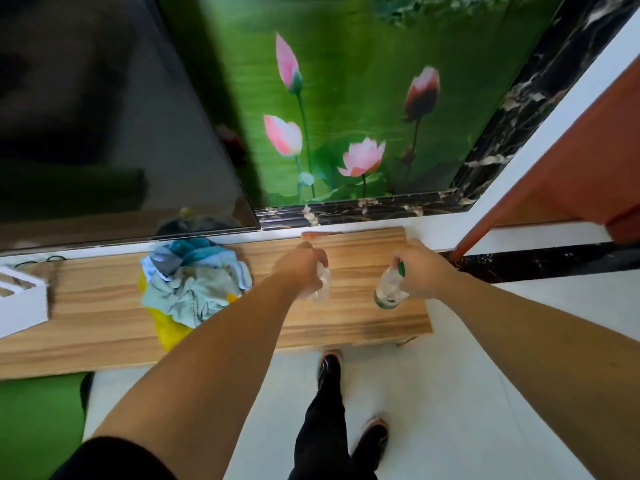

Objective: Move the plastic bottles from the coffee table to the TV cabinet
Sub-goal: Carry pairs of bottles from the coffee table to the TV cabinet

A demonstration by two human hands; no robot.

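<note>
You hold two plastic bottles over the wooden TV cabinet [363, 317]. Your left hand [300, 269] is closed around the clear bottle [322, 284]. Your right hand [420, 271] grips the green-capped bottle [388, 289] near its neck. A cloth pile [194, 271] lies on the cabinet beside your left arm, the television [104, 116] is behind it, and below is white floor [467, 410].

A cloth pile [194, 278] lies on the TV cabinet [104, 317], left of both held bottles [389, 289].
</note>
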